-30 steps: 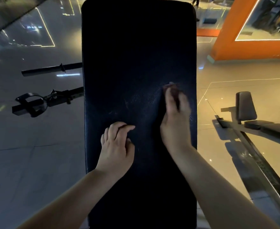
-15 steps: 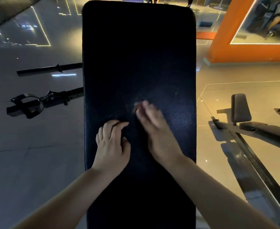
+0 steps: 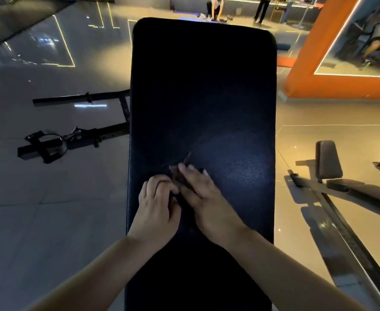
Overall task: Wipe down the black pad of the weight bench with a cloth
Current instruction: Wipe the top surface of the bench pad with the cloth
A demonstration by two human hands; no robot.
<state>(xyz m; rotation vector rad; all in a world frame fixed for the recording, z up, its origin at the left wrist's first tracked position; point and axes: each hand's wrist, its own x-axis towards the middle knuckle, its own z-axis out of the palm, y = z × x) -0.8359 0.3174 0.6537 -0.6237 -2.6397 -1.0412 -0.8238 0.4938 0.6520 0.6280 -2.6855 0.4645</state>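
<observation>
So the black pad (image 3: 203,97) is taking up the middle of the view, running away from the person. The cloth (image 3: 177,175) is sitting on the near half of it, mostly hidden under the right hand (image 3: 206,202). That grip is lying flat, fingers straight and a bit fanned, pressing the cloth onto the pad rather than pinching it. The left hand (image 3: 156,206) is resting just beside it with its fingers curled in and the fingertips right at the cloth's edge. I honestly can't tell whether that grip is nipping the fabric or just bracing on the bench. I'm guessing the cloth is light, thin and floppy, so it's going to bunch up and slide out unless a flat palm is pinning most of it. The pad is looking grainy and slightly shiny, probably firm foam under vinyl, so it's likely taking pressure fine without snagging the cloth.
</observation>
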